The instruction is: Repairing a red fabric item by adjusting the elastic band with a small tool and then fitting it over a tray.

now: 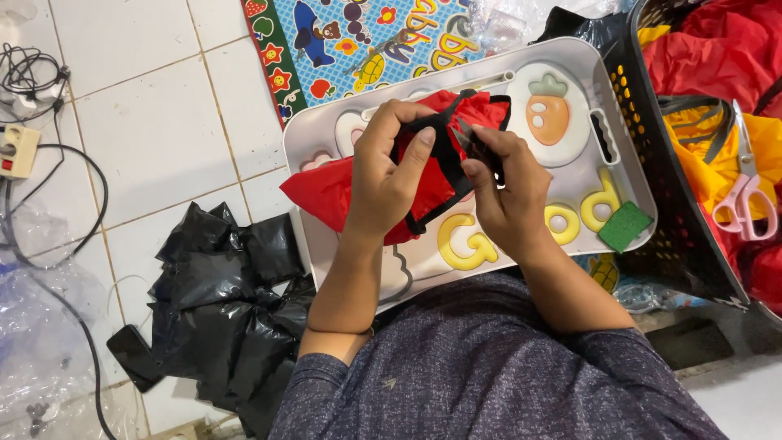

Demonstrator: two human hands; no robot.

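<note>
Two hands work one red cloth w/ black trim, held up over a white tray so we can see the edge while we handle it. Our left hand has its grip clamped on the cloth, thumb pressed on the black strap, prob. to keep it taut. Our right hand has fingers pinched together on a small dark bit at the strap; we can't tell what it is.

The tray rests across our lap, acting as a work surface; it carries raised yellow letters, a carrot shape and a green sponge.

Left of us, a black plastic bag lies crumpled on the white tile floor, w/ cables and a socket strip farther off. Right, a black basket holds more red and yellow cloth, pink scissors laid on top, within reach. Beyond the tray, a patterned play mat.
</note>
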